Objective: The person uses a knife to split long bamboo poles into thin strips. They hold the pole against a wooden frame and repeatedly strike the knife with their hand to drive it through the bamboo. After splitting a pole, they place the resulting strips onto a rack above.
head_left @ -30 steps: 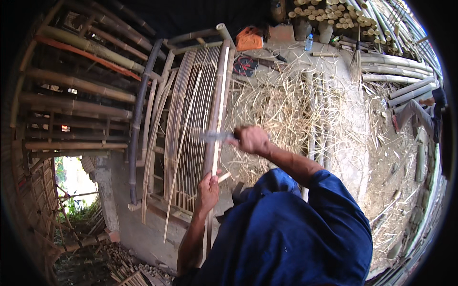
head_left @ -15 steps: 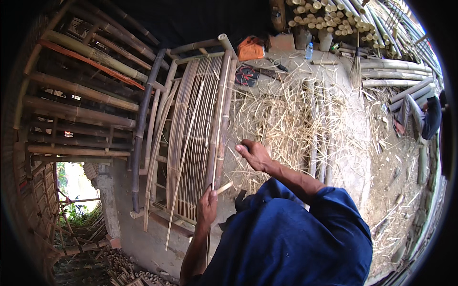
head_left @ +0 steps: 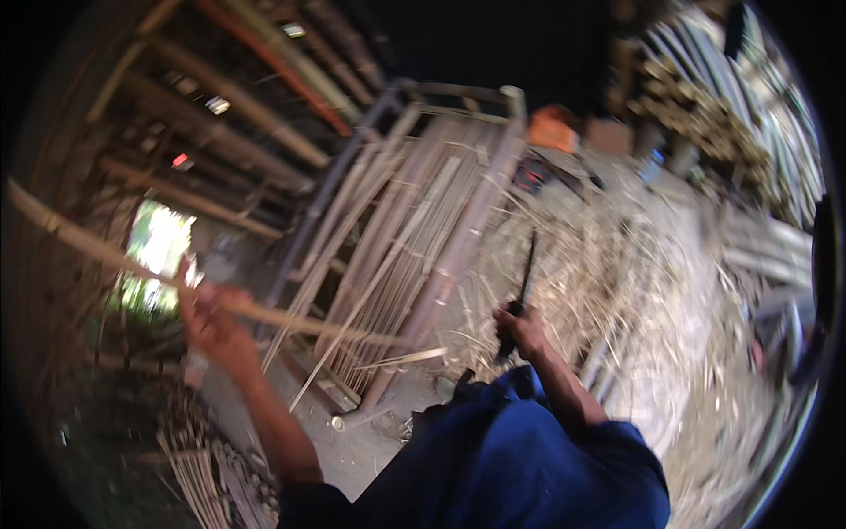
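Observation:
A long, narrow bamboo strip (head_left: 291,321) runs across the left half of the view, pinched in the fingers of my left hand (head_left: 216,322), which is blurred by motion. Its right end reaches over a low bamboo frame (head_left: 465,231) filled with thin lengthwise slats (head_left: 397,256). My right hand (head_left: 522,331) grips the dark handle of a knife (head_left: 529,269), whose narrow dark blade points up and away from me. Another short pale strip (head_left: 405,357) lies across the near end of the frame.
Bamboo shavings (head_left: 573,256) litter the floor right of the frame. Beyond lie an orange bag (head_left: 552,130), a dark sandal (head_left: 531,173) and a blue bottle (head_left: 650,166). Stacked poles (head_left: 705,115) fill the far right. Large bamboo frames (head_left: 211,123) stand at the left.
My left hand has left the frame's near rail and swung out left, lifting the strip with it. The knife blade now shows in my right hand. The whole view has turned.

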Demonstrator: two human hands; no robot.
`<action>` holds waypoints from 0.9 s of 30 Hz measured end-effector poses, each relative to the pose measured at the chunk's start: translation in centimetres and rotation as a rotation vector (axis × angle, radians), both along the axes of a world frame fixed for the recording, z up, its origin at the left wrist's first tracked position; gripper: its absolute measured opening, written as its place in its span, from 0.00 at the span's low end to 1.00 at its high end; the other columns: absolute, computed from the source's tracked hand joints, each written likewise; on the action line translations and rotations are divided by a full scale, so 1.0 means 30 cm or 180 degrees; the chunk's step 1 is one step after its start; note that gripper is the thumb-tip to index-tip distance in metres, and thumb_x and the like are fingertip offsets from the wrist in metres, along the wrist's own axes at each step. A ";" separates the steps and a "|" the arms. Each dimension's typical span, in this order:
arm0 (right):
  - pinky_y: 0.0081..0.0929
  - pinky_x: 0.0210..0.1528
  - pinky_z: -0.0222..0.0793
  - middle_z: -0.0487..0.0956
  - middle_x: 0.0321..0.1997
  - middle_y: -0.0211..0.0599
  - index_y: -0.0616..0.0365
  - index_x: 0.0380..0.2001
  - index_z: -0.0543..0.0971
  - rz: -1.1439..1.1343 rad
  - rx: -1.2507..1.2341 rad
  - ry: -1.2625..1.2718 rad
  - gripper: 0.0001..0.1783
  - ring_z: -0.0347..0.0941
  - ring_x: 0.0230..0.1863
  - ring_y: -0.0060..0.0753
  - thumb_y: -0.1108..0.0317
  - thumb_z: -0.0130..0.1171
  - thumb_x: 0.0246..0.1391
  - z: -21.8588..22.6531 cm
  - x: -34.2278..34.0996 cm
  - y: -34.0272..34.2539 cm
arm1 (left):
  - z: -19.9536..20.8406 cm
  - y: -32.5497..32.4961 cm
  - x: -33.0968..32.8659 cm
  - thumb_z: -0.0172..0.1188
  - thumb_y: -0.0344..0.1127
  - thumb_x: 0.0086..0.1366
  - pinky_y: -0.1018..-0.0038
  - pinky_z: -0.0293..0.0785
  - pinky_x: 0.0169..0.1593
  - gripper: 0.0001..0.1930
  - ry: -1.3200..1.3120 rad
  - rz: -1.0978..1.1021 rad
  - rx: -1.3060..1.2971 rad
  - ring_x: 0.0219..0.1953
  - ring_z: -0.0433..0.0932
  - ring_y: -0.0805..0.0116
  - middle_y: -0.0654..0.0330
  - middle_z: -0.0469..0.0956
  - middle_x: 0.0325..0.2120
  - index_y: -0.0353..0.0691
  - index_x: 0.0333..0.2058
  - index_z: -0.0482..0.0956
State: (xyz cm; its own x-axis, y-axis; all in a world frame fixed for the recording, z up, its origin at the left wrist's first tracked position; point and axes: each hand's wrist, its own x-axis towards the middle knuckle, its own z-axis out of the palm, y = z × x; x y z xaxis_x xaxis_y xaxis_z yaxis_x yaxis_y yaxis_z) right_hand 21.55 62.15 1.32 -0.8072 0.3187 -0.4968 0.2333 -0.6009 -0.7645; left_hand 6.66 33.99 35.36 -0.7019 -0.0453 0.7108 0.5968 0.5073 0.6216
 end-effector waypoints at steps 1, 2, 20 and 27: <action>0.29 0.25 0.72 0.72 0.21 0.30 0.57 0.32 0.74 0.0071 -0.0078 0.0167 0.10 0.71 0.20 0.26 0.71 0.68 0.51 0.005 0.001 -0.003 | 0.018 0.015 -0.024 0.51 0.45 0.75 0.73 0.80 0.38 0.20 -0.0177 -0.0284 0.0195 0.26 0.81 0.68 0.53 0.82 0.25 0.34 0.53 0.74; 0.28 0.25 0.72 0.75 0.23 0.32 0.57 0.33 0.75 -0.0004 -0.0151 0.0204 0.10 0.72 0.21 0.26 0.71 0.68 0.52 0.026 -0.014 -0.015 | 0.023 0.074 -0.042 0.53 0.46 0.73 0.72 0.82 0.40 0.20 -0.0088 -0.0703 0.0488 0.30 0.84 0.65 0.50 0.84 0.28 0.31 0.45 0.76; 0.29 0.44 0.74 0.81 0.39 0.35 0.59 0.45 0.80 -0.1331 0.0683 0.1060 0.17 0.78 0.39 0.31 0.58 0.62 0.59 0.063 -0.359 0.178 | -0.758 0.305 0.071 0.63 0.47 0.67 0.66 0.83 0.45 0.25 -0.3914 -0.2666 0.0995 0.39 0.85 0.64 0.54 0.84 0.43 0.39 0.57 0.75; 0.37 0.44 0.77 0.83 0.41 0.49 0.64 0.45 0.80 -0.1018 0.3492 0.1018 0.27 0.82 0.42 0.48 0.54 0.70 0.46 -0.187 -0.323 0.256 | -0.460 -0.846 0.028 0.74 0.46 0.54 0.57 0.75 0.48 0.33 -0.0364 0.1978 -0.0824 0.41 0.79 0.50 0.53 0.80 0.43 0.39 0.55 0.74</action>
State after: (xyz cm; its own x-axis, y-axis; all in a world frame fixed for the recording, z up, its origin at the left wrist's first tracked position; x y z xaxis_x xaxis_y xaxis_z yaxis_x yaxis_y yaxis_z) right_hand 11.85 69.82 -4.29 -0.6513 0.6582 0.3774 -0.1037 0.4155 -0.9036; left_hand 7.50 8.61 21.57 -0.6718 -0.3027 0.6761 0.0844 0.8755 0.4759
